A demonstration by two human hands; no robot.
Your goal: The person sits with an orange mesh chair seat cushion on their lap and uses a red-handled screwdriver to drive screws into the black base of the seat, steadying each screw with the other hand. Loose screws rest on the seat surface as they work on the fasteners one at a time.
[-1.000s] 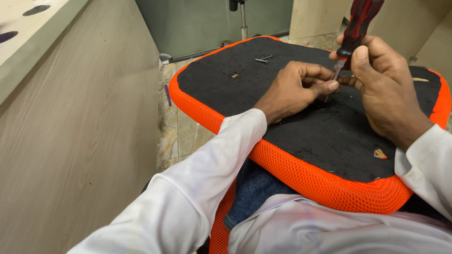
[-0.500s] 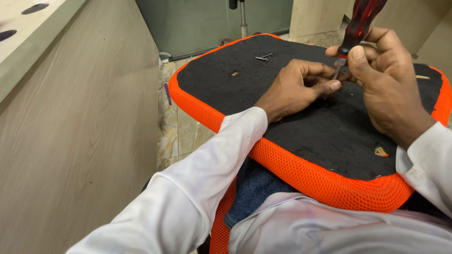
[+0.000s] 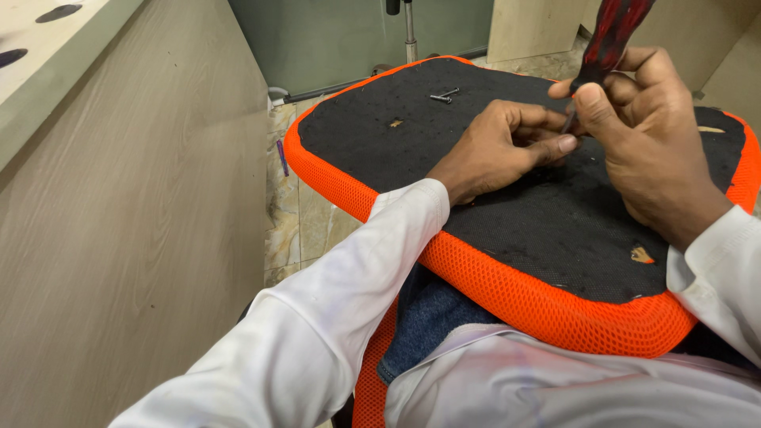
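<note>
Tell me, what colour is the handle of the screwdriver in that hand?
Dark red with black streaks; the screwdriver handle shows in the head view, gripped by the right hand.

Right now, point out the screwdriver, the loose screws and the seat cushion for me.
screwdriver (image 3: 609,36): head view, on its red and black handle.
loose screws (image 3: 442,97): head view, on the nearer screw's shaft.
seat cushion (image 3: 547,305): head view, on its orange mesh edge.

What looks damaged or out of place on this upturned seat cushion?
The black underside fabric has small tears showing light material beneath, one near the front edge and one farther back. Two loose screws lie on it, away from both hands.
</note>
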